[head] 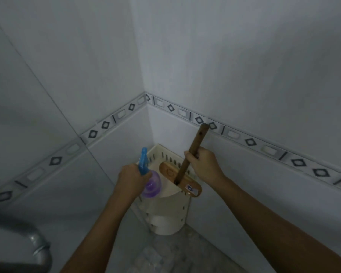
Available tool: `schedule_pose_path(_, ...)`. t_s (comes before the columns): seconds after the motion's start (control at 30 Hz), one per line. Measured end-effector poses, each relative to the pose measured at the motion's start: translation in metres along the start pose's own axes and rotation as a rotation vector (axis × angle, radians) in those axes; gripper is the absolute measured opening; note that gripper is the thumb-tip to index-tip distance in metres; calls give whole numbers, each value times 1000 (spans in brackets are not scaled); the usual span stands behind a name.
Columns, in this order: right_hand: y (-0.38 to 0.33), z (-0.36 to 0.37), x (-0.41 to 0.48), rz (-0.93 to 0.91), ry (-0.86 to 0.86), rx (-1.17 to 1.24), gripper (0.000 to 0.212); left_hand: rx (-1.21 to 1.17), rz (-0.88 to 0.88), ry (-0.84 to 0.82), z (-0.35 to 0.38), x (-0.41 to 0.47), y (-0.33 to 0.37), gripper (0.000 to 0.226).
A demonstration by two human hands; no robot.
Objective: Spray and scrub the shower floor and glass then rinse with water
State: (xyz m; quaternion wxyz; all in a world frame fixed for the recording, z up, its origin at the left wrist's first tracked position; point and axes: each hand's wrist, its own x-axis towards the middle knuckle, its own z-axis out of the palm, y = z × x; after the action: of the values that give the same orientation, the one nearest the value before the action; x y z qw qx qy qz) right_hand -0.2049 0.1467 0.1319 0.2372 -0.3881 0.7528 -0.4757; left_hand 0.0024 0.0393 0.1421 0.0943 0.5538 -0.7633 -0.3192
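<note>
1. Pale, glossy wall tiles [244,56] meet in a corner at the far centre of a dim bathroom. A border strip [250,142] of dark diamonds and short bars runs along both walls.
2. Writing: a small sticker [190,188] with a blue mark sits on the near right end of the brush head. A round stamp is pressed into the wood further left. Neither can be read.
3. The left hand [129,180] has its grip closed tight around the neck of a spray bottle [152,184]. The blue trigger head points up and away, and the clear purple body shows just right of the fingers. The bottle is held at the near left edge of the shelf.
4. The right hand [203,164] has its grip curled fully around the wooden handle of a scrub brush [169,171], about halfway along it. The handle tilts up and to the right, and its top end crosses the border strip. The wooden brush head lies across the shelf's top tier.
5. A cream plastic corner shelf [169,205] with slotted walls stands in the corner. The bottle and left hand hide its left front, and the brush head covers much of the top tier. A lower tier shows beneath.
6. The mottled grey floor [165,257] lies near, between the two forearms. A metal pipe [37,247] bends at the near left.
</note>
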Motion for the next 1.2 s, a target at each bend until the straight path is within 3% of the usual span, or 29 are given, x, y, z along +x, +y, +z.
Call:
schedule_pose_path(0.13,5,31,35,0,-47,-53,36,-29,-61,20,3,22,-10,41)
schedule_pose_path(0.43,13,64,64,32,-108,-64,38,-26,-141,6,14,46,-8,26)
schedule_pose_path(0.67,17,78,73,21,-65,-69,30,0,-145,-13,22,58,-10,26)
schedule_pose_path(0.97,12,71,72,55,-187,-85,19,11,-157,-64,27,63,-21,43)
schedule_pose_path(1.1,13,53,52,34,-196,-151,16,169,21,16,24,53,-8,101)
schedule_pose_path(1.2,14,19,28,17,-133,-154,26,61,316,148,19,36,25,88)
